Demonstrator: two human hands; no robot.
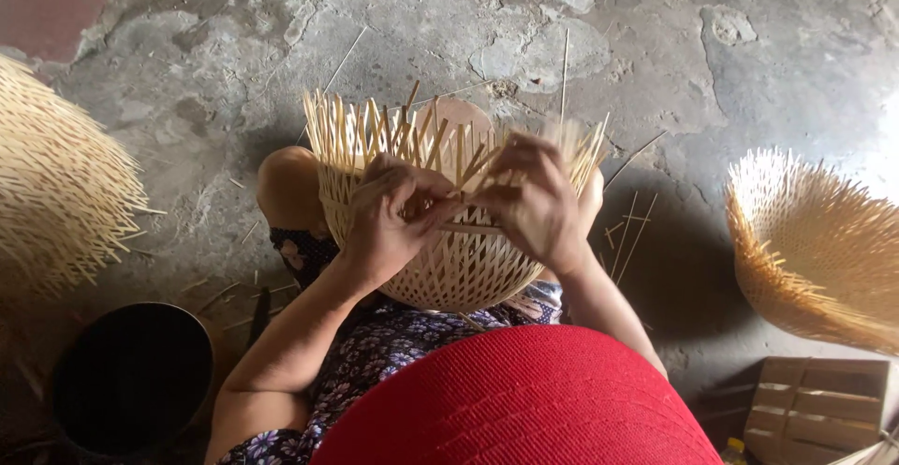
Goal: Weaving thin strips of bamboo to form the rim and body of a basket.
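Inspector: Left hand (389,221) is closed on the rim of the half-woven bamboo basket (449,264), fingers curled in and pinching a flat bamboo strip (468,228) that runs across toward the other hand.

Clerk: And the right hand?

Inspector: Right hand (538,203) is bent over the same rim, fingers gripping among the upright bamboo splints (361,137). It is slightly blurred, so which splint it holds I cannot tell.

Clerk: Location of the basket?

Inspector: Resting in the person's lap between the knees, against the floral-print garment (375,353), with its rounded bottom toward the body and loose splints fanning upward from the rim.

Clerk: Surroundings?

Inspector: Cracked concrete floor (655,53) with stray bamboo slivers just right of the basket. One unfinished basket (56,193) lies at far left, another unfinished basket (815,250) at far right, both well apart from the hands. A dark round bucket (131,376) sits lower left, a small wooden crate (815,409) lower right. A red woven hat brim (515,399) fills the bottom centre.
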